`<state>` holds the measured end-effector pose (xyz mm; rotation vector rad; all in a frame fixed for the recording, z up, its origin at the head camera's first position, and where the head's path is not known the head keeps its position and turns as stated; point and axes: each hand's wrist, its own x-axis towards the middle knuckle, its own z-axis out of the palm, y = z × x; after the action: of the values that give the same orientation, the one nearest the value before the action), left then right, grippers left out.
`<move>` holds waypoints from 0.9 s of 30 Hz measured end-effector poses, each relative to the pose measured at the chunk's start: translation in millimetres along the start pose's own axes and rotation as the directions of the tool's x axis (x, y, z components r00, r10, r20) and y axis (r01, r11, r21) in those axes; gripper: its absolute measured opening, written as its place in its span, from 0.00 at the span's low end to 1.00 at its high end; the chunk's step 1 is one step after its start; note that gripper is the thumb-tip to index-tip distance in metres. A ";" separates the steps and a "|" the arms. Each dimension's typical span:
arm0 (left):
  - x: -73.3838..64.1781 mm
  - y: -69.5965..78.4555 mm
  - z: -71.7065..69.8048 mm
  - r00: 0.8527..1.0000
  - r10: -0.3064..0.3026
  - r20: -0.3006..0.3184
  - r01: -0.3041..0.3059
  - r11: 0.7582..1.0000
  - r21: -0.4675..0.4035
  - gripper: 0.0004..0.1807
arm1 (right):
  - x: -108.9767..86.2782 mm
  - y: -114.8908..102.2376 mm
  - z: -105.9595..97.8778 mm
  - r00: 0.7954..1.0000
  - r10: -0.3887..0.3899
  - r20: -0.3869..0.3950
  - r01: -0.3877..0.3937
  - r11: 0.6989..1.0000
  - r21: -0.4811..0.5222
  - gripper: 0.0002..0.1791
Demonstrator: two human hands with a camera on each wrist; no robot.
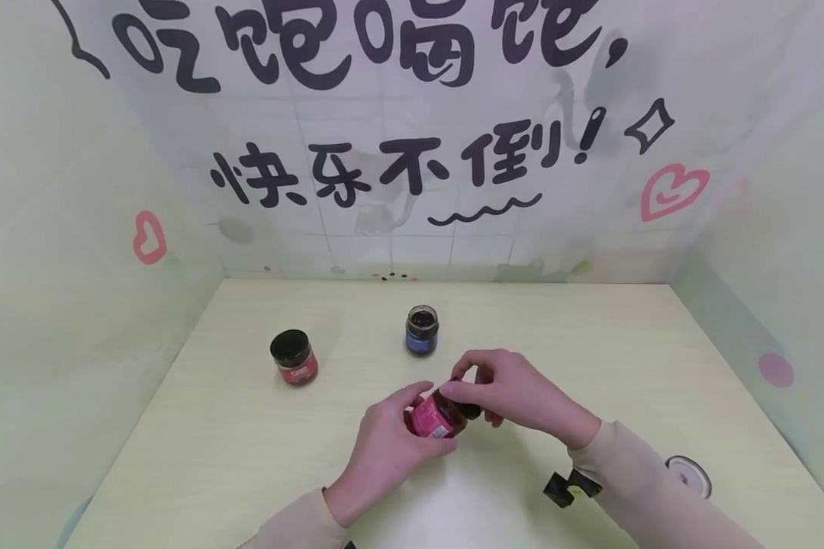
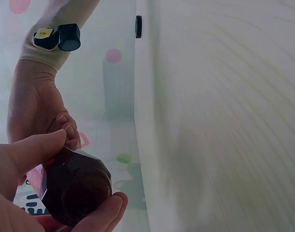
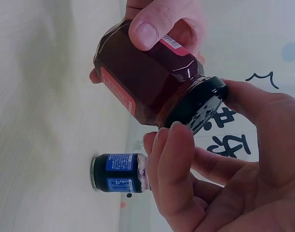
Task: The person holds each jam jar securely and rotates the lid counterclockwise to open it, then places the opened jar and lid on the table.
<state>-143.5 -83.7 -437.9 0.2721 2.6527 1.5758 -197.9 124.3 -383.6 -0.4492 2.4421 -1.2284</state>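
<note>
A faceted glass jam jar (image 1: 431,418) with a pink-red label and dark red contents is held tilted over the table. My left hand (image 1: 387,442) grips its body, thumb on one side and fingers on the other. The jar's base (image 2: 84,195) faces the left wrist camera. My right hand (image 1: 511,385) pinches the rim of the black lid (image 3: 198,104) between thumb and fingers. That lid sits on the jar's mouth in the right wrist view. Behind the hands stands a blue-labelled jar (image 1: 422,341), its mouth uncovered and its contents dark.
To the left stands a red-labelled jar (image 1: 298,366) with a black lid on. A loose round lid (image 1: 689,476), white inside, lies beside the right forearm. Printed fabric walls (image 1: 412,252) enclose the pale table (image 1: 199,442) at the back and sides.
</note>
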 end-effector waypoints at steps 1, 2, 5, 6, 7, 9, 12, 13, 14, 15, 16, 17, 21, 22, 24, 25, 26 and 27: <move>-0.1 0.1 0.1 1.000 0.004 -0.001 -0.004 1.000 0.007 0.33 | -0.2 0.4 -0.2 1.000 -0.004 0.004 0.004 1.000 0.005 0.18; 0.1 0.4 0.2 1.000 0.009 -0.001 -0.009 1.000 0.012 0.33 | -0.3 0.6 -0.6 1.000 -0.007 0.007 0.007 1.000 0.008 0.18; 0.1 0.9 0.1 1.000 0.016 -0.003 -0.016 0.999 0.031 0.30 | -1.2 0.7 -1.8 1.000 -0.008 0.013 0.008 1.000 0.022 0.18; 0.0 1.1 0.0 1.000 0.014 -0.001 -0.014 1.000 0.027 0.29 | -1.8 0.6 -2.2 1.000 -0.008 0.014 0.007 1.000 0.025 0.18; 0.2 1.1 -0.1 1.000 0.013 0.002 -0.013 1.000 0.024 0.29 | -2.4 0.4 -2.6 1.000 -0.007 0.015 0.006 0.999 0.033 0.17; 0.3 0.9 -0.3 1.000 0.007 0.006 -0.007 1.000 0.014 0.29 | -3.5 0.1 -3.1 1.000 -0.001 0.020 0.000 0.998 0.061 0.17; 0.5 1.0 -0.5 1.000 -0.009 0.012 0.009 1.000 -0.003 0.30 | -5.3 -0.2 -3.2 1.000 0.005 0.029 -0.009 0.993 0.116 0.17; 0.6 1.1 -0.5 1.000 -0.014 0.013 0.014 1.000 -0.008 0.30 | -5.8 -0.3 -3.2 0.999 0.004 0.033 -0.009 0.990 0.137 0.18; 0.6 1.3 -0.6 1.000 -0.018 0.013 0.018 1.000 -0.013 0.30 | -6.3 -0.3 -3.3 0.999 0.001 0.036 -0.007 0.988 0.156 0.18; 0.6 1.6 -0.7 1.000 -0.022 0.014 0.022 1.000 -0.019 0.30 | -6.8 -0.3 -3.4 0.999 -0.004 0.039 -0.003 0.986 0.168 0.18; 0.6 1.8 -0.8 1.000 -0.026 0.014 0.026 0.999 -0.023 0.30 | -7.4 -0.2 -3.7 0.999 -0.010 0.043 0.002 0.984 0.180 0.18; 0.7 1.9 -0.9 0.999 -0.030 0.017 0.030 0.999 -0.027 0.30 | -7.9 0.0 -4.0 0.999 -0.018 0.048 0.008 0.981 0.191 0.18; 1.9 1.1 -1.4 0.999 -0.037 0.023 0.038 0.999 -0.035 0.30 | -11.7 1.4 -7.3 0.997 -0.042 0.072 0.025 0.975 0.222 0.17; 2.6 0.6 -1.4 0.999 -0.037 0.021 0.038 0.999 -0.037 0.31 | -12.8 2.0 -8.3 0.996 -0.046 0.079 0.026 0.973 0.228 0.18; 3.7 -0.1 -1.5 0.999 -0.034 0.011 0.034 0.999 -0.041 0.31 | -15.2 3.8 -10.4 0.995 -0.048 0.090 0.026 0.971 0.236 0.18; 4.3 -0.5 -1.5 0.999 -0.034 0.003 0.034 0.999 -0.040 0.31 | -16.3 4.9 -11.2 0.994 -0.049 0.093 0.026 0.972 0.235 0.18; 5.1 -0.9 -1.5 0.999 -0.035 -0.007 0.034 0.999 -0.041 0.32 | -17.5 6.0 -12.1 0.994 -0.050 0.095 0.027 0.973 0.229 0.18; 5.8 -1.3 -1.7 0.999 -0.038 -0.019 0.038 0.998 -0.042 0.32 | -18.4 7.4 -12.9 0.994 -0.051 0.095 0.029 0.975 0.222 0.19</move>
<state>-149.7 -84.8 -438.0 0.2040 2.6203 1.6282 -188.5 145.5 -379.2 -0.4848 2.1920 -1.4388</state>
